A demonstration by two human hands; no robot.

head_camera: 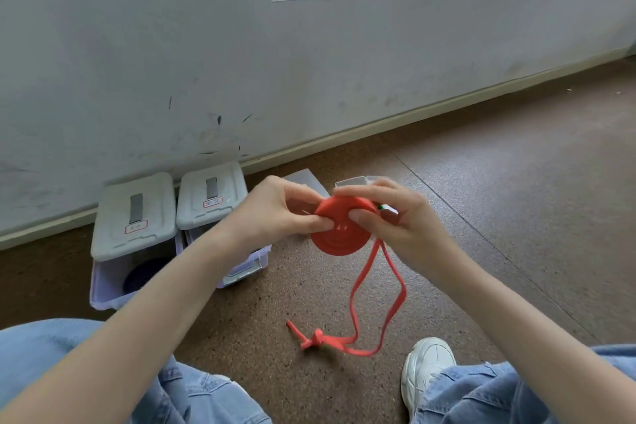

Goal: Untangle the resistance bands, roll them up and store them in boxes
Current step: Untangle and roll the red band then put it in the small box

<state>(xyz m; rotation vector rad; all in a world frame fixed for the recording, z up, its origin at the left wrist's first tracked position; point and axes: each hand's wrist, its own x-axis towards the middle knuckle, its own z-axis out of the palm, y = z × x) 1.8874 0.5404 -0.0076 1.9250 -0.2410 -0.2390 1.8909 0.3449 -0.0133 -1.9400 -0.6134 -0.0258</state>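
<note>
Head view. Nearest you: your knees in pale blue denim jeans [48,348], drawn up at either lower corner, and one white chunky trainer [428,368] planted on the brown speckled cork-like floor [516,217].

Item: red flat rubber resistance band [340,229], mostly wound into a tight disc held up between your hands. Its loose tail [378,289] hangs from the disc's right edge as a doubled strand and reaches the floor, ending in a knot [315,339] just left of the trainer.

Your left hand [275,210]: fingers curled, thumb pressed on the disc's face, gripping its left side.

Your right hand [402,213]: fingers curled over the disc's top rim, thumb on its face, pinching the right side.

Item: two translucent plastic storage boxes with grey labelled lids, side by side against the scuffed white wall [309,62]; left box [132,217] shows a dark roll inside, right box [211,194] contents unclear.

Item: third clear box [354,181], open, partly hidden behind your hands.
</note>
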